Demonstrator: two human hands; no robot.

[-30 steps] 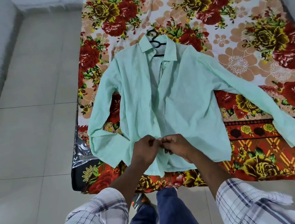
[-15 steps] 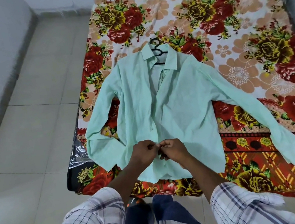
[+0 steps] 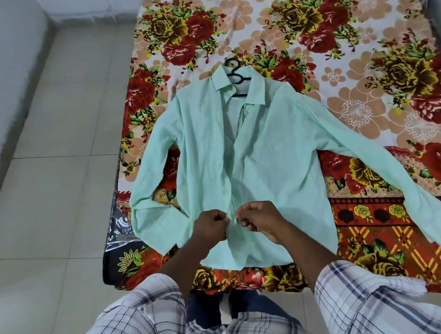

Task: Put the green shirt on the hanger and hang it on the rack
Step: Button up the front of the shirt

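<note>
On the bed (image 3: 336,30), pinching the shirt (image 3: 264,159) near its hem with left hand (image 3: 210,225) and right hand (image 3: 263,218), fingers clamped on fabric. Could yank it off the hanger (image 3: 236,76) in the collar if tugged hard.

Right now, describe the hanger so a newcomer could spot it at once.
On the floral bedsheet lies a green shirt, spread flat. In its open collar sits the hanger: thin, black, its hook poking past the collar, the only dark line on the pale cloth.
</note>
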